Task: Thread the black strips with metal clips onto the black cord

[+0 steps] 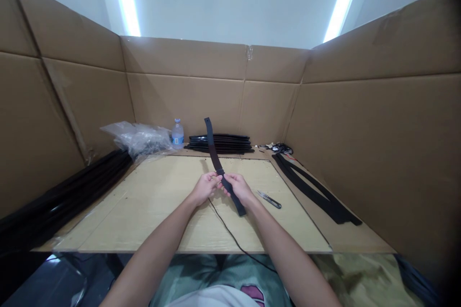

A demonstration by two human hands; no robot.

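Note:
A long, flat black strap (pixel 215 156) stands tilted over the middle of the board, its upper end raised and bending slightly left. My right hand (pixel 238 188) is closed around its lower part, thumb on top. Close against the strap's left edge, my left hand (pixel 206 188) is closed in a pinch. A thin black cord (pixel 228 231) comes out beneath my left fingers and trails over the board's edge to my lap. Dark turns of what looks like cord cross the strap between my hands; the fingers partly hide them. Thread snips (pixel 269 199) lie right of my right hand.
Two black straps (pixel 317 189) lie on the right side. At the back are bundled black strips (pixel 219 144), a water bottle (pixel 177 134), a clear plastic bag (pixel 144 139) and a small tangle of cords (pixel 281 147). More black strips (pixel 72 196) line the left. Cardboard walls (pixel 187 91) enclose the board (pixel 144 211).

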